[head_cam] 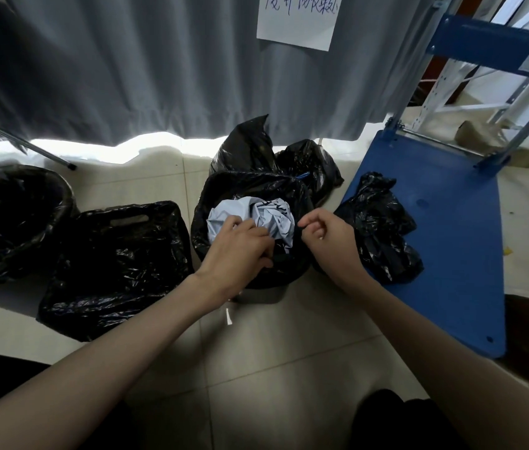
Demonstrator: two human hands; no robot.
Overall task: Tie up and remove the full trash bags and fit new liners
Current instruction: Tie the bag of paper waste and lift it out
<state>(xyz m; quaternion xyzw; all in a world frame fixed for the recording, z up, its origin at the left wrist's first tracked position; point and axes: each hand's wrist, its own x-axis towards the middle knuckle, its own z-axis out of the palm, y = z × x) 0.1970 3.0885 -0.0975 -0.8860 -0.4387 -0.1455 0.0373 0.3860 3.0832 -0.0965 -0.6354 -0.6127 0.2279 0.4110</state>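
Note:
A small bin lined with a full black trash bag (224,193) stands on the tiled floor at the centre. Crumpled pale grey plastic waste (256,216) fills its top. My left hand (240,245) reaches over the near rim, its fingers curled into the waste and the bag's edge. My right hand (325,235) is at the bag's right rim, fingers curled and pinching the black edge. Behind the bin stands a tied black bag (250,147). A flat black liner with a handle cut-out (117,264) lies on the floor to the left.
A second lined bin (13,216) stands at the far left. A blue platform cart (445,228) on the right carries a crumpled black bag (383,228). A grey curtain (127,69) hangs behind, with a paper note (299,17) pinned on it. Metal shelving stands at the upper right.

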